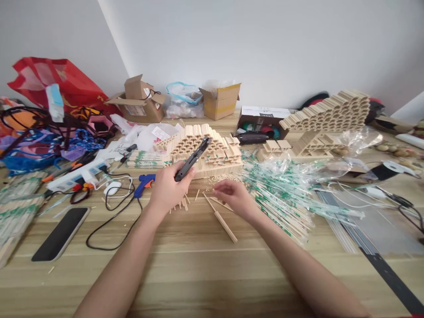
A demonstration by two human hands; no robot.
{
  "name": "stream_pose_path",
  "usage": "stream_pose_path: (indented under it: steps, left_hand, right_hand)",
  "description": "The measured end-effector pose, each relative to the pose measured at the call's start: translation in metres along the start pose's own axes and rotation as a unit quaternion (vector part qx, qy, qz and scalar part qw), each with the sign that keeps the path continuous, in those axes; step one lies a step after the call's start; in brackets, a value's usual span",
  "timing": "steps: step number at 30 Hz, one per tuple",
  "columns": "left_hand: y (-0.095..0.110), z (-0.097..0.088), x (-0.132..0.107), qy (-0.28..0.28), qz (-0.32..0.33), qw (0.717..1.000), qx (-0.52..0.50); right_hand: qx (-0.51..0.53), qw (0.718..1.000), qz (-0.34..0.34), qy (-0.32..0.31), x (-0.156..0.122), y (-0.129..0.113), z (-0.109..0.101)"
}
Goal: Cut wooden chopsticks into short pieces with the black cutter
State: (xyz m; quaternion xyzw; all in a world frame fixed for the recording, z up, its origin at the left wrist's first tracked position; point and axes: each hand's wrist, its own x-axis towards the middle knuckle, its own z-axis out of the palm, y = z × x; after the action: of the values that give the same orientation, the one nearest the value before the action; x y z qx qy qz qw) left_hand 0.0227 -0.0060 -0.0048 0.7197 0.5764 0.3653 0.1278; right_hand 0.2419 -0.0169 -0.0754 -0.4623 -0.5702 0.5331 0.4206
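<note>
My left hand (pixel 170 187) is closed around a black utility knife or similar slim black tool (pixel 194 160), its far end pointing up and away to the right. My right hand (pixel 236 199) hovers over the table with fingers curled and tips close together; whatever is between them is too small to make out. Below it lie a thin wooden stick (pixel 209 203) and a short bundle of sticks joined side by side (pixel 225 226). Short cut stick pieces (pixel 181 204) are scattered under my left hand. Just behind both hands stands a stepped model of wooden sticks (pixel 212 165).
Wrapped chopsticks (pixel 281 203) spread out on the right, with more (pixel 16 212) at far left. A blue glue gun (pixel 143 185), its cable, a phone (pixel 61 234) and a power strip (pixel 79 174) lie left. A larger stick structure (pixel 331 115) and cardboard boxes (pixel 220 101) stand behind.
</note>
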Motion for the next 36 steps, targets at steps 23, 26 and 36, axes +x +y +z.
stream_pose_path:
  steps: [23, 26, 36]
  left_hand:
    - [-0.005, -0.001, 0.002, 0.006, -0.01, 0.999, -0.053]
    - [-0.008, 0.003, 0.002, -0.011, -0.015, 0.997, -0.081]
    - [-0.004, 0.017, -0.002, 0.012, -0.07, 0.975, -0.212]
  right_hand:
    - [-0.51, 0.841, 0.104, -0.147, -0.009, -0.003, -0.001]
    - [-0.531, 0.824, 0.103, -0.168, -0.013, 0.0, 0.01]
    - [-0.206, 0.977, -0.047, -0.028, -0.011, -0.022, -0.004]
